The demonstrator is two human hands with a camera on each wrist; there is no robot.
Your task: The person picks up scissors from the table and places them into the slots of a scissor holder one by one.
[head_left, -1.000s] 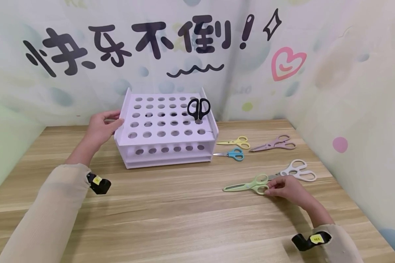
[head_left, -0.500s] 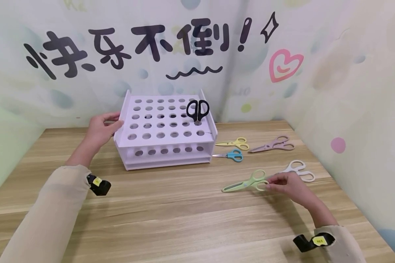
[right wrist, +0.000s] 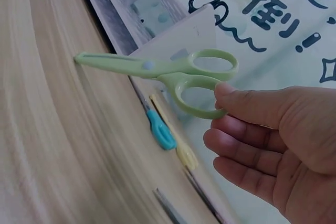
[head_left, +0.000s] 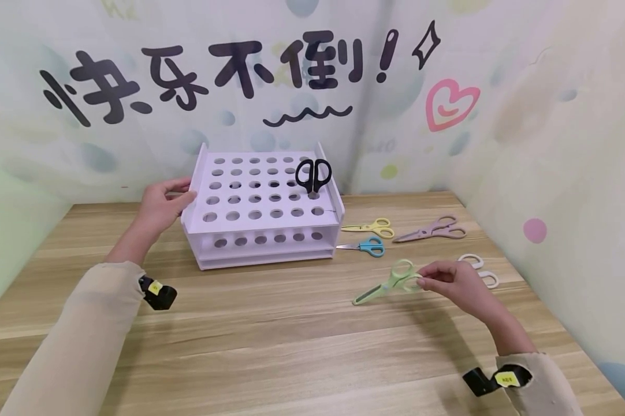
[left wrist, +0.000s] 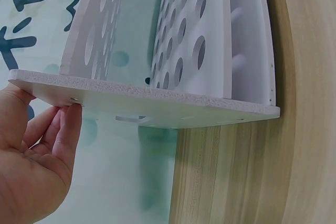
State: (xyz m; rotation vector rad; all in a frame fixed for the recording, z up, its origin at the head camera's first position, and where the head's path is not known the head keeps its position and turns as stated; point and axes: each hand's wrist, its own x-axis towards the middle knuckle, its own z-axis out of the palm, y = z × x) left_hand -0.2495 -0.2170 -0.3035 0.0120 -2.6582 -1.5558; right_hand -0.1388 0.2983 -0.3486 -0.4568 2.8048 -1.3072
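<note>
— Two hands are working here; what is the left hand (head_left: 159, 205) doing?

— Resting its fingers against the white rack's (head_left: 263, 211) left wall, with one black pair of scissors (head_left: 313, 174) standing in a far-right hole.

— And rightward?

— Five pairs are lying outside the rack: yellow (head_left: 375, 226), blue (head_left: 367, 247), pink (head_left: 434, 229), white (head_left: 480, 271), and the green scissors (head_left: 390, 282). The right hand (head_left: 455, 284) is pinching the green handle loop, blades pointing left and down, tip apparently touching the worktop (head_left: 271, 341). The rack is lying up and left of that grip.
</note>
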